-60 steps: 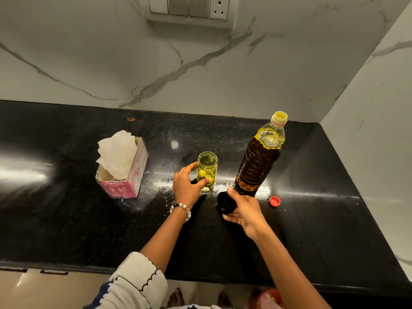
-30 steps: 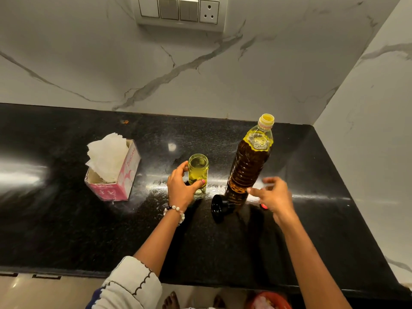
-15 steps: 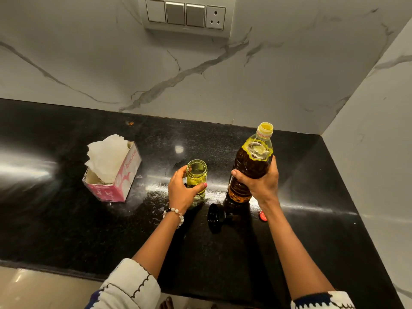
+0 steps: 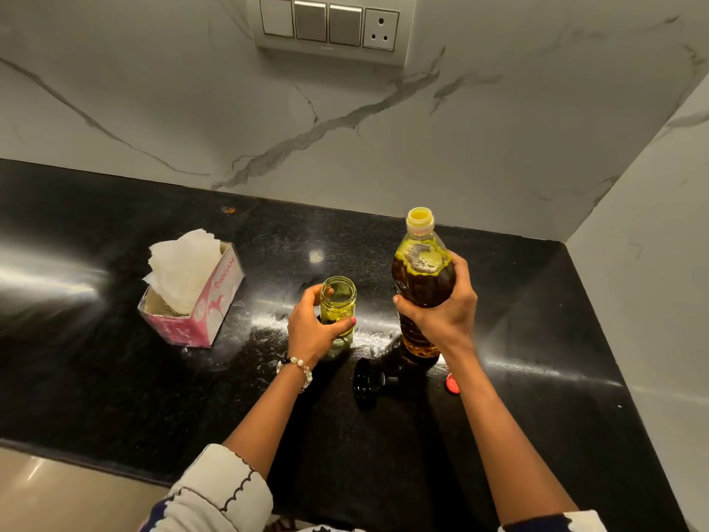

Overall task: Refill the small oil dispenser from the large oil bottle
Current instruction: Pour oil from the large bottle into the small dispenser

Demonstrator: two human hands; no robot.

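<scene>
The small glass oil dispenser (image 4: pixel 338 307) stands open-mouthed on the black counter, part full of yellow oil. My left hand (image 4: pixel 311 327) grips its side. To its right the large oil bottle (image 4: pixel 421 278), uncapped and full of dark oil, is held upright in my right hand (image 4: pixel 445 312), which wraps round its middle; its base looks just above or at the counter. The dispenser's black lid (image 4: pixel 366 382) lies on its side in front of the bottle. A red bottle cap (image 4: pixel 452 383) lies by my right wrist.
A pink tissue box (image 4: pixel 195 301) with white tissue sticking out sits to the left. The black counter (image 4: pixel 115 370) ends at marble walls behind and on the right. A switch panel (image 4: pixel 330 26) is on the back wall.
My right hand let go of the black lid, reached up and took hold of the large bottle. The left hand has stayed on the dispenser.
</scene>
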